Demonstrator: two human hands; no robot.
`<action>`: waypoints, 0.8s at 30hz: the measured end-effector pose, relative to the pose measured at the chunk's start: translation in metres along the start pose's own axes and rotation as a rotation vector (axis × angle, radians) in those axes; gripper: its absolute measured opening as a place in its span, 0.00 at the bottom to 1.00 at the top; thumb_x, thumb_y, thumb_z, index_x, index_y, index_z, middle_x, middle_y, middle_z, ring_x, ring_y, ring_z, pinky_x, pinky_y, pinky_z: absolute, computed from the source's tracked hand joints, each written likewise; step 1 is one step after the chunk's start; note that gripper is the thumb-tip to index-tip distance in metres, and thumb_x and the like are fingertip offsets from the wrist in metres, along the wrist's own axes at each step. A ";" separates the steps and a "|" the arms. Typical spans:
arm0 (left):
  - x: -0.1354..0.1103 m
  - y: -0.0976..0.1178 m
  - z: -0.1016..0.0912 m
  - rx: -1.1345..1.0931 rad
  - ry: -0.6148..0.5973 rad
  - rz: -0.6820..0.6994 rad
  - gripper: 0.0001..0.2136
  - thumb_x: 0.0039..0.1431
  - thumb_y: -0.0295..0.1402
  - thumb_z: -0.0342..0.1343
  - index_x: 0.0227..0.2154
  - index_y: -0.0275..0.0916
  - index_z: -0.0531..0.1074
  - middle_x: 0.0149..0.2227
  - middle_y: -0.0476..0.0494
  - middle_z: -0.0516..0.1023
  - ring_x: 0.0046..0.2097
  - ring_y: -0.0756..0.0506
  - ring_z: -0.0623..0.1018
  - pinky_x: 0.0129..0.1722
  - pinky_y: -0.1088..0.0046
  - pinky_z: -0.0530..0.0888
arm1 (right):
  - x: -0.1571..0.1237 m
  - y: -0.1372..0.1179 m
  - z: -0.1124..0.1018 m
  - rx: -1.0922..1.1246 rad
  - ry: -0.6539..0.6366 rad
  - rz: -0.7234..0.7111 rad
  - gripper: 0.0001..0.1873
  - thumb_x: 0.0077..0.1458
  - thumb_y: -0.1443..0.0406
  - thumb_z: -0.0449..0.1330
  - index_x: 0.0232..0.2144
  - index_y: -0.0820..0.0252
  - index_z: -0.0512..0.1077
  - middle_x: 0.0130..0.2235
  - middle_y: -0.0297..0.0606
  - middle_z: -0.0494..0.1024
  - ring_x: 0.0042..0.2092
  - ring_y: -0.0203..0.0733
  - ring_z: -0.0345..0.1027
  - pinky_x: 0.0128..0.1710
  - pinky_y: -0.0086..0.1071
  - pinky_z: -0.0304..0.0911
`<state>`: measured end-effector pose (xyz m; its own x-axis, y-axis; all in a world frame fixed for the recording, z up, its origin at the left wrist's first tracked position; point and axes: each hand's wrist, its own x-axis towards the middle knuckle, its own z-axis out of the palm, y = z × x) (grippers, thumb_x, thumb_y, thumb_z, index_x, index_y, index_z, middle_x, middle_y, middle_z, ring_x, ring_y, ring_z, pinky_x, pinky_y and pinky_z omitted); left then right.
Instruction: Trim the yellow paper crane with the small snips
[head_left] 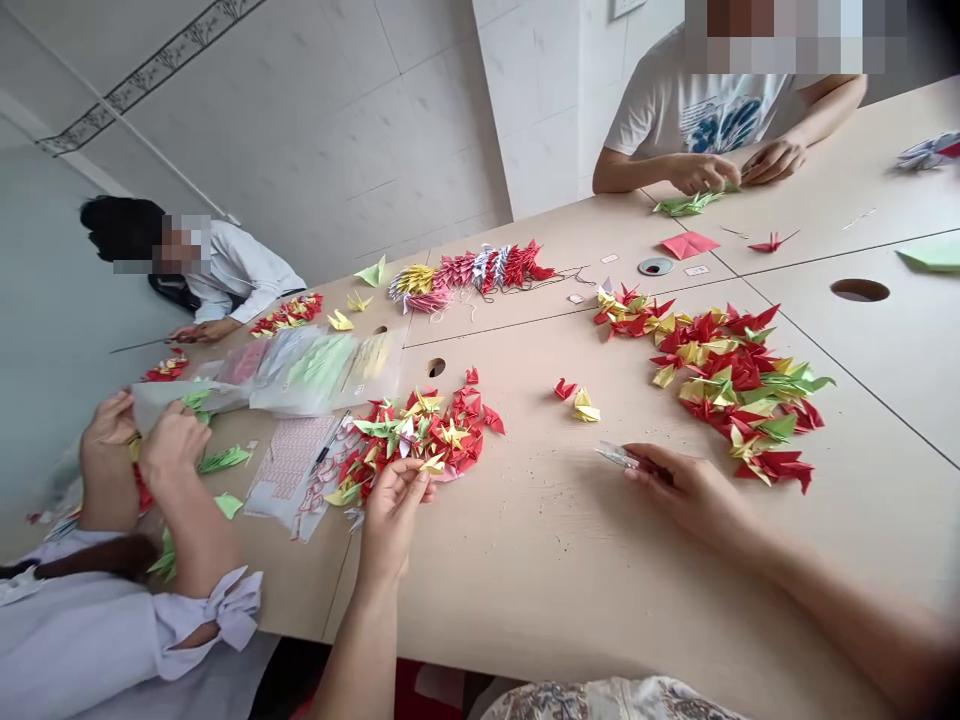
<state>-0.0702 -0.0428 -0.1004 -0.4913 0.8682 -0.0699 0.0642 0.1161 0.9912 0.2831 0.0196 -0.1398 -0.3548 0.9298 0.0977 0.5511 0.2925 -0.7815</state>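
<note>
My left hand (395,507) pinches a small yellow paper crane (433,465) between thumb and fingers, at the near edge of a pile of red, yellow and green folded cranes (457,425). My right hand (686,490) is closed around a slim tool with a shiny, partly clear tip (616,456), which points left above the table. Its exact kind is hard to make out. Just beyond the tool lie a red crane (564,388) and a yellow crane (586,405). To the right curves a thick row of red, yellow and green cranes (720,370).
Plastic bags of folded paper (322,365) and a printed sheet (285,460) lie left of the pile. Bundled cranes (480,270) lie farther back. A co-worker's hands (172,440) work close at left; two other people sit across the table (525,600). Tiny scraps dot its surface.
</note>
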 end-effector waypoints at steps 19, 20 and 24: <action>-0.007 -0.036 0.040 0.462 -0.032 0.498 0.15 0.66 0.40 0.58 0.52 0.39 0.73 0.36 0.43 0.82 0.35 0.46 0.82 0.38 0.68 0.81 | -0.003 0.028 0.005 0.093 -0.178 0.161 0.17 0.69 0.55 0.59 0.53 0.59 0.74 0.47 0.40 0.79 0.42 0.41 0.76 0.43 0.40 0.75; -0.013 -0.040 0.047 0.501 -0.079 0.537 0.14 0.66 0.39 0.58 0.51 0.40 0.75 0.36 0.43 0.83 0.36 0.46 0.83 0.39 0.67 0.81 | -0.003 0.028 0.005 0.093 -0.186 0.161 0.17 0.69 0.55 0.59 0.53 0.59 0.74 0.48 0.41 0.79 0.43 0.42 0.76 0.43 0.40 0.75; -0.023 -0.051 0.053 0.634 -0.200 0.661 0.12 0.66 0.37 0.58 0.49 0.42 0.77 0.40 0.42 0.85 0.40 0.44 0.84 0.46 0.64 0.82 | -0.004 0.027 0.004 0.091 -0.191 0.164 0.16 0.69 0.56 0.59 0.52 0.59 0.74 0.49 0.41 0.79 0.44 0.42 0.76 0.45 0.41 0.75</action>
<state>-0.0165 -0.0429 -0.1553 -0.0310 0.9120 0.4089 0.7678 -0.2403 0.5940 0.2960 0.0231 -0.1636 -0.4068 0.9018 -0.1461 0.5458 0.1116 -0.8305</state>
